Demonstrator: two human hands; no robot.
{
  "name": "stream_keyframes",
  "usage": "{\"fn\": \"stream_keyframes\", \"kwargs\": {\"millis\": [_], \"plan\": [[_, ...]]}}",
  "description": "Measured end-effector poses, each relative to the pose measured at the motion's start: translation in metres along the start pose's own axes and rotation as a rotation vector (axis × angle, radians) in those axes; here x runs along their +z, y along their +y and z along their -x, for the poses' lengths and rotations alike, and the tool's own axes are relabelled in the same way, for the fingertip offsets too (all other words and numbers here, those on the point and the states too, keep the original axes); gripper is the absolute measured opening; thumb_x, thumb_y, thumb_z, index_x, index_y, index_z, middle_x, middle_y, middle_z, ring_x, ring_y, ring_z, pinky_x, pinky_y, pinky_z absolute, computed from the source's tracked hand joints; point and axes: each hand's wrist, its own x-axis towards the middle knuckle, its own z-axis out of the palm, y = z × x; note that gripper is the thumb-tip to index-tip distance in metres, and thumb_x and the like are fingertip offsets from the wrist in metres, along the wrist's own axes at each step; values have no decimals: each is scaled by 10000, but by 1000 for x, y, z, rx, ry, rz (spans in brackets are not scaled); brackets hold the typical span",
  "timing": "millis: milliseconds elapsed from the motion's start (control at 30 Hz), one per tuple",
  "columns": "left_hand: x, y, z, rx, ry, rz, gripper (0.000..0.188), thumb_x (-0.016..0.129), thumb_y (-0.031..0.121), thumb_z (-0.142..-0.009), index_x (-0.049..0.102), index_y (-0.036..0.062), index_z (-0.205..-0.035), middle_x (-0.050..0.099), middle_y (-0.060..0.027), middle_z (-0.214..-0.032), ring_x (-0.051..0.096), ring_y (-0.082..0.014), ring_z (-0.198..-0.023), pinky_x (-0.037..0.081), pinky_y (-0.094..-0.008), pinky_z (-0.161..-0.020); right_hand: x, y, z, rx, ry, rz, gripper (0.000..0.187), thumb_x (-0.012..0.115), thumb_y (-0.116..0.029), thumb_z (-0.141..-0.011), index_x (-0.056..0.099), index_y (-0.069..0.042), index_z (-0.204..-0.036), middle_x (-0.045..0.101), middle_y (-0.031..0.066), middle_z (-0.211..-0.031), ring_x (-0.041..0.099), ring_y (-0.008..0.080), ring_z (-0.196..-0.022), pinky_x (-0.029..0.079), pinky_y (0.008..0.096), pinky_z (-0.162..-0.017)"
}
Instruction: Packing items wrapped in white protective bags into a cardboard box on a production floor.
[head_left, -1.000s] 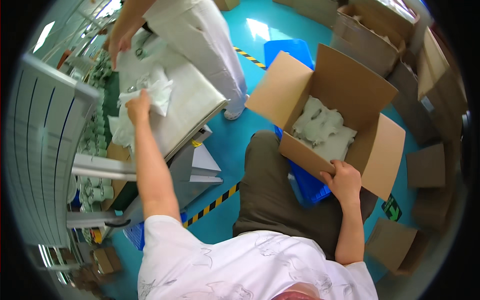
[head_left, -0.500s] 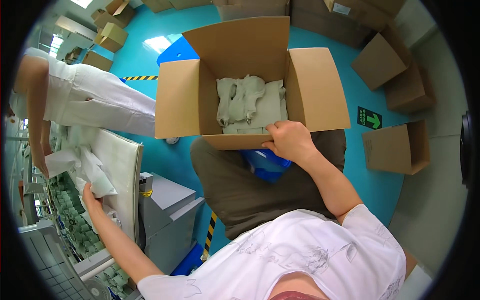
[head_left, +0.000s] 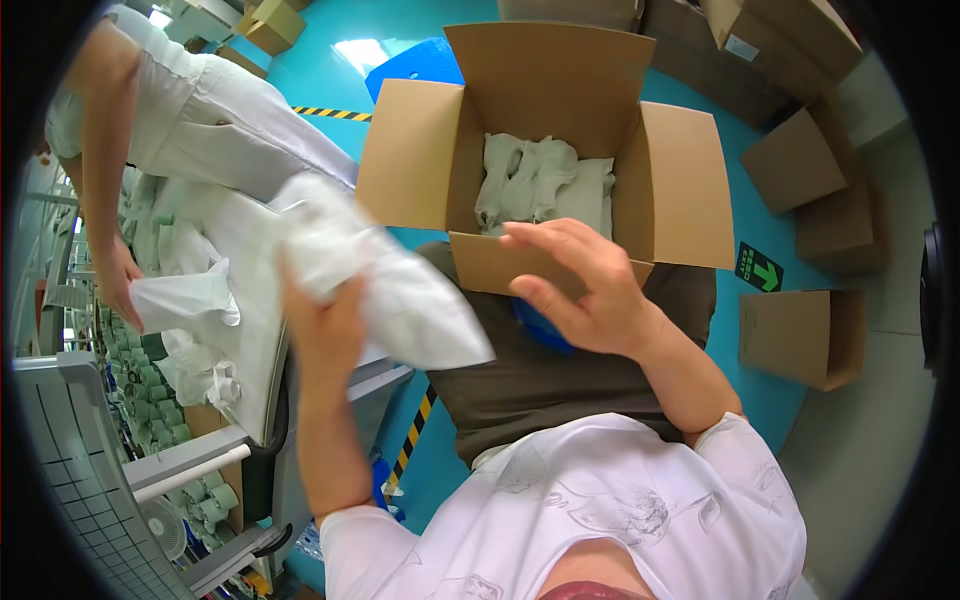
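My left hand [head_left: 328, 325] grips a white bagged item [head_left: 415, 300], a soft-looking translucent wrapper around something whose shape I cannot make out. Both are smeared by motion, between the padded table and the box. Just above the near flap of an open cardboard box [head_left: 690, 190], my right hand [head_left: 595, 290] is raised with fingers apart, holding nothing. Several white wrapped items [head_left: 530, 175] lie inside that box, bunched toward its left, beside a flatter pale layer. The box rests at my knees, its flaps spread.
At left, a co-worker's hand [head_left: 120, 285] holds another white bag [head_left: 185, 298] over a white-topped table [head_left: 255, 350]. More bagged pieces [head_left: 195, 370] lie there, near rows of green-grey cylindrical parts [head_left: 150, 400]. Cardboard boxes [head_left: 785, 335] stand at right on the blue floor.
My left hand has lifted the bagged item off the table and brought it right, toward the box. My right hand has let go of the near flap and opened.
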Motion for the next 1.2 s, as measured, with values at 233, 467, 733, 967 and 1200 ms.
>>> {"fn": "stream_keyframes", "kwargs": {"millis": [233,467,733,967,1200], "plan": [[125,43,-52,135,-120,164,487,738,168,-871,505,-22,-1254,706,-226,-1059,709,-401,-986,553,-467,-817,6,-7,-48,139,-97,284,620,816,-193,-776,592,54,-1299,685,255,-1071,670,408,-999,543,436,-876],[163,35,-98,-3,-258,230,447,718,278,-923,543,-34,-1191,720,-195,-955,718,-386,-925,561,-428,-796,-27,51,-98,582,-203,360,464,743,-298,-822,692,31,-1146,733,229,-991,729,331,-911,565,421,-819],[8,-58,-91,82,269,-325,278,733,277,-937,721,21,-1043,658,-77,-688,630,-190,-633,519,-361,-626,-14,200,-83,1078,-272,435,506,704,-292,-823,695,106,-1136,703,260,-1163,703,339,-1053,550,428,-865],[-26,-117,-88,-32,305,-405,270,719,317,-938,742,48,-919,622,-46,-629,597,-171,-569,481,-336,-574,14,322,-52,1197,-338,581,419,716,-192,-769,733,61,-1103,687,250,-1219,675,379,-1122,542,417,-927],[-24,-102,-85,-52,292,-424,291,722,327,-936,727,53,-838,576,-20,-572,558,-149,-530,438,-318,-533,18,340,-47,1188,-517,624,387,730,-126,-747,735,56,-1088,691,251,-1195,664,367,-1149,540,468,-961]]}}
